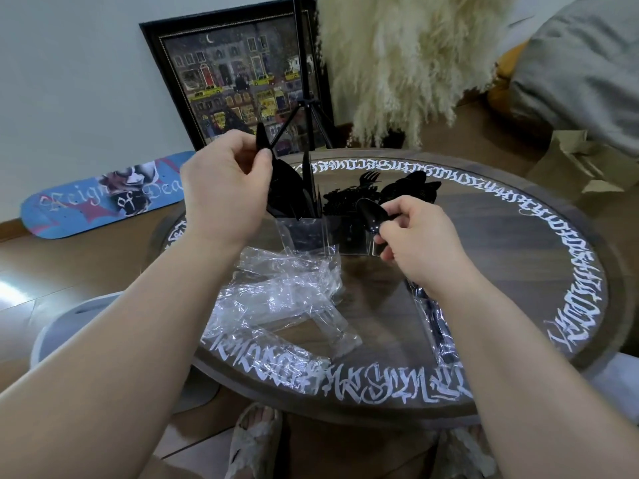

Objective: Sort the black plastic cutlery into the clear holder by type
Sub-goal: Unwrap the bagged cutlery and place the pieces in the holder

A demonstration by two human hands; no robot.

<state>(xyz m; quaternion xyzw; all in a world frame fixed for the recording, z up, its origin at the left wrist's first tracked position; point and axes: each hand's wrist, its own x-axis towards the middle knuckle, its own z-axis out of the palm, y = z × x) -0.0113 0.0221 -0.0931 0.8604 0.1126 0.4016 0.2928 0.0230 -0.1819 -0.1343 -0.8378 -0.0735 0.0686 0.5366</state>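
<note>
My left hand (224, 188) pinches a black knife (263, 140) above the clear holder (325, 233). My right hand (420, 242) grips a black spoon (371, 216) just beside the holder's front.

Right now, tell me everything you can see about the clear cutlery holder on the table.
The clear holder looks like transparent plastic, standing upright near the far middle of the round table. Upright walls split it into side-by-side compartments. Black cutlery stands in it: knives at the left, forks in the middle, spoons at the right. Crumpled clear wrapping lies against its near side. The left hand partly hides its left edge; the right hand holds a spoon before its right part.
</note>
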